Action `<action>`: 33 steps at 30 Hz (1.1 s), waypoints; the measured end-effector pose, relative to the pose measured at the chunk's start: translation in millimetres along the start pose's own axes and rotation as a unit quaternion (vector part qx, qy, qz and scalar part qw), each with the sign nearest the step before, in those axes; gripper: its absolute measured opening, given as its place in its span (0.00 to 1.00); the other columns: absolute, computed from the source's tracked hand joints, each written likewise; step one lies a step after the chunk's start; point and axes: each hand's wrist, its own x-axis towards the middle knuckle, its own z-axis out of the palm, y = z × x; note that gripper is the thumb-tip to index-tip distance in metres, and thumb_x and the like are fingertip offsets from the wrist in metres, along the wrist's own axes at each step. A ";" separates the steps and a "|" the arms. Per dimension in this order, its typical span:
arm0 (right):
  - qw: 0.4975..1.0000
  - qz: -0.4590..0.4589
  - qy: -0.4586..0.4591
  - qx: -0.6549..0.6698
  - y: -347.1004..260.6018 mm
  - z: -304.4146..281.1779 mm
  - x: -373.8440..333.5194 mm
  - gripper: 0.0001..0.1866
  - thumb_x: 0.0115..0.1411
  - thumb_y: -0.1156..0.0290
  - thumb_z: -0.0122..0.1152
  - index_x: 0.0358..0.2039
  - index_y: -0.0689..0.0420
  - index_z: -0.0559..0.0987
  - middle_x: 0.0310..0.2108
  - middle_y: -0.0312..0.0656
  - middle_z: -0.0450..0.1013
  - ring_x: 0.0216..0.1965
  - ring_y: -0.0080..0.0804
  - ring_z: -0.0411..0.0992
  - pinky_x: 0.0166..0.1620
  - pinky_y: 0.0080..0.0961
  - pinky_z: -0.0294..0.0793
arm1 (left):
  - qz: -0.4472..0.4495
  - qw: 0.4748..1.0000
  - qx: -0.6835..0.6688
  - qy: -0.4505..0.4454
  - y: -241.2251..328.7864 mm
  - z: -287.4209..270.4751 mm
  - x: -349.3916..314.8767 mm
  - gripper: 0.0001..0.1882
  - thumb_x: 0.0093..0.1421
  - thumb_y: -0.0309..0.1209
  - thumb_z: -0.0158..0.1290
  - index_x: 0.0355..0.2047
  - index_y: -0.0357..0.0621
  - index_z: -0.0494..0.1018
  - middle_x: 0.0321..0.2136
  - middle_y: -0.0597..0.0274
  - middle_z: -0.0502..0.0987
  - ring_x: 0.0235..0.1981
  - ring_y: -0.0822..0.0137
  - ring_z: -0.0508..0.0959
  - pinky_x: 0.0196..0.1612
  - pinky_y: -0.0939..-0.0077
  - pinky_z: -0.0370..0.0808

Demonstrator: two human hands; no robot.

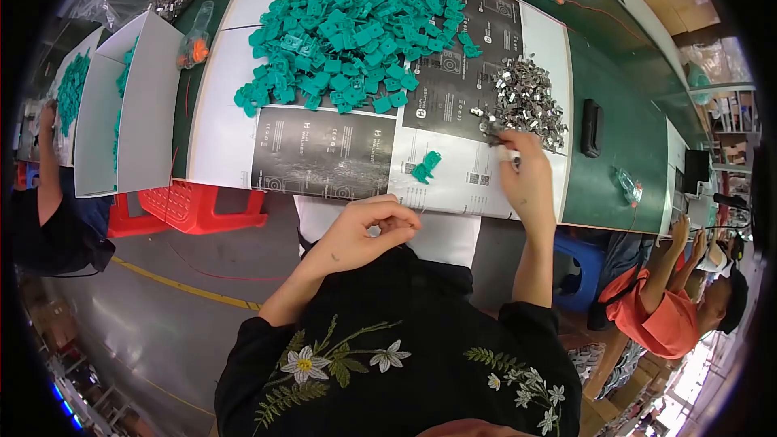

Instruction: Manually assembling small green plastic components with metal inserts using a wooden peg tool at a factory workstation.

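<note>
Green desk (627, 125), red plastic stool (166, 204) by its front edge; left hand (366, 231) curled, right hand (528, 176) at silvery metal bits (530, 97), can't tell either's grip.

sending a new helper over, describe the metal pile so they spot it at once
On the green worktable, look for the black and white printed sheets. The metal pile lies toward their right side, with the person's right hand at its near edge. Its shiny silver-grey pieces set it apart from the larger green heap to its left.
</note>
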 end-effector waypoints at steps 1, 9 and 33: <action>0.999 -0.032 0.004 0.037 -1.4 2.9 2.6 0.13 0.56 0.78 0.56 0.43 0.57 0.77 0.36 0.41 0.73 0.29 0.33 0.73 0.25 0.23 0.67 | -0.006 1.000 0.017 -0.013 0.0 1.9 1.0 0.06 0.57 0.21 0.57 0.36 0.37 0.77 0.29 0.64 0.75 0.29 0.77 0.73 0.33 0.83 0.68; 0.997 0.006 -0.052 0.062 -1.3 -2.5 3.7 0.09 0.53 0.78 0.61 0.37 0.58 0.80 0.33 0.39 0.73 0.29 0.29 0.72 0.26 0.21 0.67 | 0.001 0.995 0.092 0.044 9.4 7.2 2.8 0.07 0.57 0.22 0.56 0.37 0.39 0.77 0.31 0.62 0.76 0.32 0.71 0.75 0.35 0.79 0.70; 0.961 0.006 -0.081 0.265 -44.4 8.1 -34.6 0.11 0.56 0.80 0.61 0.41 0.59 0.81 0.29 0.34 0.77 0.19 0.11 0.56 0.22 0.12 0.53 | 0.007 0.979 0.057 0.195 12.5 19.2 15.7 0.14 0.55 0.20 0.57 0.44 0.37 0.75 0.31 0.60 0.76 0.30 0.70 0.76 0.35 0.79 0.72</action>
